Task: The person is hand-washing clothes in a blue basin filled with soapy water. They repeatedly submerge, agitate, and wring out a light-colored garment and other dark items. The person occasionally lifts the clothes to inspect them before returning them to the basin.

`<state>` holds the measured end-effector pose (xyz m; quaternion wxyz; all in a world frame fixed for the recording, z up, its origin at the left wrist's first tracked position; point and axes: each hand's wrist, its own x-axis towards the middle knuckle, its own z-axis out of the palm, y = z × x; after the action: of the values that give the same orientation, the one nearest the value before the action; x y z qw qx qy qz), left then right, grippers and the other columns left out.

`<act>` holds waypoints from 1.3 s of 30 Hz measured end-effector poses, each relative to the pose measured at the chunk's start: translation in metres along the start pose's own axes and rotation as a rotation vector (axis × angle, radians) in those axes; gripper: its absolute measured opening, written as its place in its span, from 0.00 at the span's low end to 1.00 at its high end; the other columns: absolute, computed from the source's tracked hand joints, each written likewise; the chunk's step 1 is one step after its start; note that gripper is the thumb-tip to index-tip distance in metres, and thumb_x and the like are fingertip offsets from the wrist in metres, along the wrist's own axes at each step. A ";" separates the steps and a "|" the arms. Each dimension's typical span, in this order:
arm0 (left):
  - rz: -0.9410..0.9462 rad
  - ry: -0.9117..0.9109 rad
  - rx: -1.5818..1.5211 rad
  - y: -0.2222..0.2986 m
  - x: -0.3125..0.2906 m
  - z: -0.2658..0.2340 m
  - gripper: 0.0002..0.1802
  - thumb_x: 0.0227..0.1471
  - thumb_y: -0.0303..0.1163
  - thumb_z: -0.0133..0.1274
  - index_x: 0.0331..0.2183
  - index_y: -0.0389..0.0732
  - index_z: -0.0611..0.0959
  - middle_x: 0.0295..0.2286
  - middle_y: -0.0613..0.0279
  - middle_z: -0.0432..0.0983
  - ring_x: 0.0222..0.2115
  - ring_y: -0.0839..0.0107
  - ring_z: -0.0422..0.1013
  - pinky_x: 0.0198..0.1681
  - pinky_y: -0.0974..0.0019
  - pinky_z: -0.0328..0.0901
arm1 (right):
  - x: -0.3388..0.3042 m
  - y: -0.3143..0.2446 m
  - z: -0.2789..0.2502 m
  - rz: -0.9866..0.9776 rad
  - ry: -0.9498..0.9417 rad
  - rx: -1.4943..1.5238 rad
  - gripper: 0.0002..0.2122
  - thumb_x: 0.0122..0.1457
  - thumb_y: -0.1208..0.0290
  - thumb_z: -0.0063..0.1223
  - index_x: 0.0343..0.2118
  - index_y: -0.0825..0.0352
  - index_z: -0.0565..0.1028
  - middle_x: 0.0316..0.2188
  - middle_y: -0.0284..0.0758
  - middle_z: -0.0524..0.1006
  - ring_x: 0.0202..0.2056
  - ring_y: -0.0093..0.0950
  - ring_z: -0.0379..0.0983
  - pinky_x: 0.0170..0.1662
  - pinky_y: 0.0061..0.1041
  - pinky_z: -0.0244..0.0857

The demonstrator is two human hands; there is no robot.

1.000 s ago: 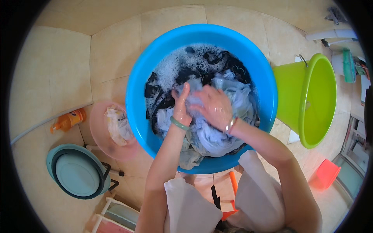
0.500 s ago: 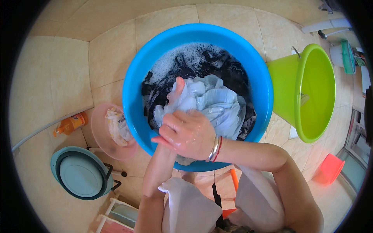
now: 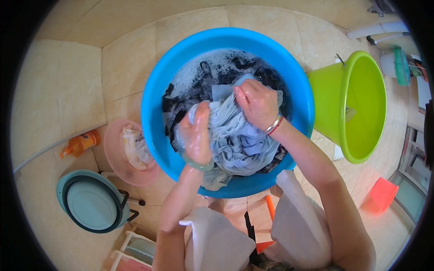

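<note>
A large blue basin (image 3: 158, 144) holds soapy water with suds (image 3: 181, 74) and soaked dark clothes (image 3: 269, 77). On top of them lies a wet, twisted light blue garment (image 3: 235, 140). My right hand (image 3: 257, 103) is closed on its far part, a fold bunched in the fist. At its left side my left hand (image 3: 196, 135), a green bangle at the wrist, is wrapped round the cloth with the fingertips hidden. A paler bit of wet cloth (image 3: 216, 179) touches the basin's near wall.
A lime green bucket (image 3: 330, 104) lies tipped to the right of the basin. To the left are a pink basin (image 3: 115, 158) with cloth in it, an orange bottle (image 3: 81, 143) and grey-green basins (image 3: 92, 205). A red container (image 3: 383, 195) stands at far right.
My right hand has gone from over my left wrist to the garment's far side and gripped it. The garment is now stretched and twisted between both hands.
</note>
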<state>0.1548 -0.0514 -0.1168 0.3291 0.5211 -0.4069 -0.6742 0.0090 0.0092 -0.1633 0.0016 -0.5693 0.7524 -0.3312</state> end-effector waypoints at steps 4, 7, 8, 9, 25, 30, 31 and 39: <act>0.112 -0.276 0.294 0.011 0.019 -0.074 0.09 0.49 0.30 0.56 0.23 0.36 0.77 0.27 0.71 0.69 0.27 0.83 0.59 0.29 0.73 0.55 | -0.025 -0.006 -0.044 -0.028 -0.149 0.138 0.09 0.52 0.64 0.57 0.33 0.61 0.72 0.40 0.37 0.73 0.36 0.37 0.71 0.37 0.35 0.68; 0.461 -0.348 0.857 0.014 0.026 -0.098 0.05 0.41 0.26 0.57 0.23 0.35 0.78 0.37 0.61 0.71 0.34 0.70 0.66 0.37 0.65 0.60 | -0.075 -0.039 -0.058 -0.078 -0.347 0.208 0.14 0.51 0.63 0.59 0.40 0.59 0.73 0.54 0.43 0.65 0.46 0.43 0.67 0.51 0.40 0.61; 0.649 -0.353 1.094 0.016 0.026 -0.100 0.05 0.38 0.24 0.57 0.23 0.35 0.78 0.41 0.57 0.71 0.37 0.65 0.68 0.41 0.62 0.62 | -0.085 -0.050 -0.059 -0.085 -0.421 0.253 0.17 0.50 0.62 0.59 0.43 0.59 0.73 0.57 0.44 0.61 0.48 0.45 0.65 0.56 0.42 0.57; 0.708 -0.283 1.202 0.017 0.020 -0.095 0.13 0.32 0.24 0.56 0.29 0.36 0.79 0.47 0.50 0.68 0.46 0.51 0.65 0.48 0.54 0.60 | -0.091 -0.057 -0.063 -0.119 -0.453 0.286 0.18 0.50 0.65 0.58 0.45 0.58 0.73 0.57 0.43 0.63 0.50 0.44 0.65 0.56 0.42 0.57; 0.927 -1.078 0.953 0.010 -0.005 -0.014 0.09 0.45 0.34 0.60 0.25 0.41 0.77 0.25 0.61 0.72 0.35 0.62 0.73 0.48 0.55 0.63 | -0.045 0.021 -0.076 0.129 -0.533 0.301 0.38 0.38 0.50 0.68 0.54 0.58 0.65 0.59 0.43 0.62 0.61 0.44 0.55 0.60 0.43 0.47; 0.936 -1.279 1.004 0.044 -0.023 -0.025 0.15 0.43 0.42 0.62 0.22 0.43 0.77 0.21 0.64 0.68 0.23 0.66 0.69 0.30 0.64 0.63 | -0.060 0.014 -0.096 0.047 -0.557 0.329 0.17 0.39 0.62 0.69 0.27 0.59 0.71 0.46 0.35 0.73 0.52 0.36 0.67 0.56 0.40 0.53; 0.899 -1.260 0.967 0.040 -0.019 -0.029 0.16 0.42 0.43 0.62 0.22 0.43 0.77 0.21 0.65 0.68 0.23 0.66 0.68 0.29 0.64 0.62 | -0.054 0.001 -0.102 0.000 -0.433 0.341 0.15 0.39 0.68 0.69 0.21 0.61 0.68 0.37 0.32 0.76 0.42 0.33 0.71 0.54 0.37 0.56; 0.656 -0.921 1.062 0.047 0.005 -0.045 0.22 0.38 0.49 0.64 0.24 0.38 0.82 0.48 0.45 0.68 0.45 0.48 0.69 0.45 0.56 0.65 | -0.042 -0.027 -0.119 0.153 -0.580 0.690 0.15 0.44 0.66 0.69 0.22 0.65 0.70 0.19 0.35 0.67 0.21 0.32 0.68 0.23 0.27 0.59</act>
<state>0.1984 -0.0861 -0.0821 0.0159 0.1290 -0.9048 -0.4056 0.0018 0.1008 -0.0720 0.4264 -0.5476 0.6063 -0.3882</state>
